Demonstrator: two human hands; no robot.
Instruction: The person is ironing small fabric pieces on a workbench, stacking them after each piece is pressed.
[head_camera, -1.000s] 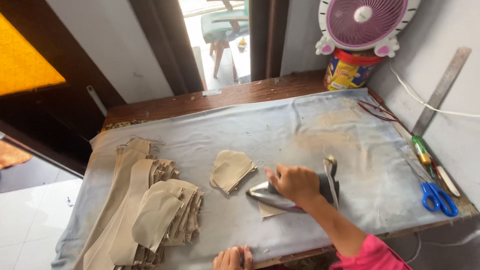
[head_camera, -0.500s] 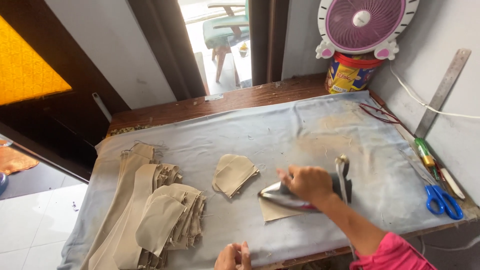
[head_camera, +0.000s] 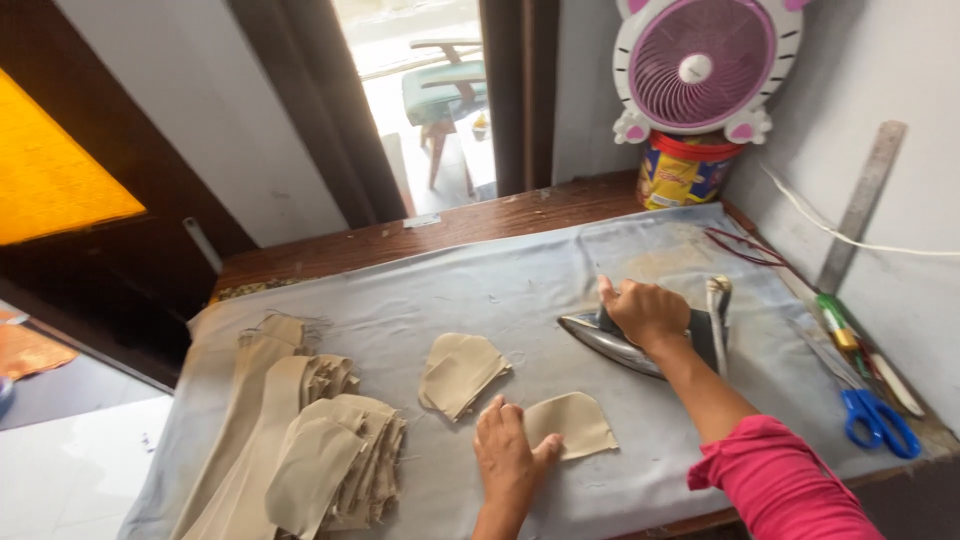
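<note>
The beige fabric piece (head_camera: 570, 423) lies flat on the grey cloth (head_camera: 400, 300), just right of your left hand (head_camera: 508, 452), whose spread fingers touch its edge. Beyond it, your right hand (head_camera: 645, 312) is clamped on the iron (head_camera: 625, 343). A small stack (head_camera: 460, 372) sits left; scissors (head_camera: 878, 422) far right.

Iron (head_camera: 640, 345) right of fabric piece (head_camera: 570, 423), scissors (head_camera: 880, 420) farther right.

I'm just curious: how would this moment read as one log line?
right hand: grips iron on grey cloth | left hand: flat on tan fabric piece | small stack beside
</note>
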